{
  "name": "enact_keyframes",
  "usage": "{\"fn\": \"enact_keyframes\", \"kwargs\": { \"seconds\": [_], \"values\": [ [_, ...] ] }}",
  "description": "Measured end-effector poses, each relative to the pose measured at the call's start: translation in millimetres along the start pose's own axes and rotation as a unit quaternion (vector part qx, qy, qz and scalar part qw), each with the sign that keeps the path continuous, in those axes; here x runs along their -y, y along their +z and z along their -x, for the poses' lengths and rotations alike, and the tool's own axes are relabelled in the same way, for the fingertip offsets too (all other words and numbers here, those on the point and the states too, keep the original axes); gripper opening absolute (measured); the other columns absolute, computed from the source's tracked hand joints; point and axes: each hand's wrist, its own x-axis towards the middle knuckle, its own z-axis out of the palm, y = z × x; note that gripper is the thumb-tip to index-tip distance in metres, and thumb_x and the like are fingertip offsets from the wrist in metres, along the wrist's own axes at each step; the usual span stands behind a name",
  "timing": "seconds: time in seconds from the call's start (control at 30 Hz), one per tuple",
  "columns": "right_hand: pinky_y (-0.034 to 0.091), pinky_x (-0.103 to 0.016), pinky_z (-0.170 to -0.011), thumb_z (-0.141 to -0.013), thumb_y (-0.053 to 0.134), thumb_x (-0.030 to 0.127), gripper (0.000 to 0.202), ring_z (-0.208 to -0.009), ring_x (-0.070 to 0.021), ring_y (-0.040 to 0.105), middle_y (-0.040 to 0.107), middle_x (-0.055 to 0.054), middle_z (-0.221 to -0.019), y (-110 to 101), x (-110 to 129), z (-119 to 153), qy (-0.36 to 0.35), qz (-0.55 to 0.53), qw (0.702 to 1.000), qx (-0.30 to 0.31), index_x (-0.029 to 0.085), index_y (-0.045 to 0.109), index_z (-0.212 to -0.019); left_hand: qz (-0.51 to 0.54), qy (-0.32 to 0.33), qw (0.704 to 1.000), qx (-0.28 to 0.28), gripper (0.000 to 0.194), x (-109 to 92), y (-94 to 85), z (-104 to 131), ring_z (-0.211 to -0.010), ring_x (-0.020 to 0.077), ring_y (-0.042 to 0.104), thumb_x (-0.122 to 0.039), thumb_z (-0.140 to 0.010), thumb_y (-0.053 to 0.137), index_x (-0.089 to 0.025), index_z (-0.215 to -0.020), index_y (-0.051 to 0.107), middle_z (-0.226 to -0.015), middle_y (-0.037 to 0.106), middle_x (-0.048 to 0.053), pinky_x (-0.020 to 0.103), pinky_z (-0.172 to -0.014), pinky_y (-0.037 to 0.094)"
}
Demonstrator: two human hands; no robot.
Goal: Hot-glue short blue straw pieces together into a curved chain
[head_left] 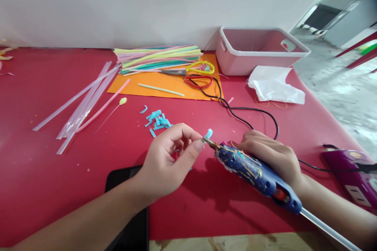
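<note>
My right hand (272, 155) is wrapped round a blue hot glue gun (244, 168), which is crusted with glue and has a clear stick (326, 227) out of its back end. Its metal nozzle points left, at the fingertips of my left hand (171, 157). There, thumb and forefinger pinch a small light-blue fuzzy piece of pipe cleaner (209, 133), its rounded end showing just above the nozzle. Whether nozzle and piece touch I cannot tell. Beyond my left hand lies a pile of short blue pipe cleaner pieces (159, 120).
Clear glue sticks (88, 106) lie left. Colored pipe cleaners (159, 59) and scissors (179, 72) rest on an orange sheet (123, 86). A pink bin (235, 62), white paper (273, 82) and purple power strip (347, 172) are right. A black cord (265, 111) crosses the table; a phone (132, 227) lies under my left forearm.
</note>
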Motion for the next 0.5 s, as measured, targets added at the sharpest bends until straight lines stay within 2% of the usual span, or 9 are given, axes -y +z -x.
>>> {"fn": "enact_keyframes", "kwargs": {
  "seconds": [0.2, 0.5],
  "values": [
    [0.043, -0.035, -0.063, -0.102, 0.049, 0.033, 0.020, -0.061, -0.0173, 0.052, 0.059, -0.002, -0.069, -0.4, 0.4, 1.0, 0.000, -0.003, 1.000, -0.003, 0.021, 0.064, -0.101, 0.013, -0.005, 1.000, -0.001, 0.016, -1.6, 0.8, -1.0, -0.057, 0.0084, 0.045, -0.026, -0.096, 0.064, -0.017, -0.083, 0.062, -0.070, 0.054, -0.003, 0.021, -0.053, 0.038],
    [0.043, -0.035, -0.065, -0.098, 0.053, 0.025, 0.011, -0.061, -0.0172, 0.050, 0.058, -0.001, -0.069, -0.2, 0.8, 1.8, 0.000, -0.001, 1.000, -0.003, 0.020, 0.063, -0.100, 0.067, -0.083, 0.994, -0.020, 0.012, -3.3, 1.3, -5.4, -0.058, 0.0097, 0.047, -0.027, -0.087, 0.069, -0.018, -0.080, 0.064, -0.068, 0.058, -0.002, 0.020, -0.051, 0.041]
  ]
}}
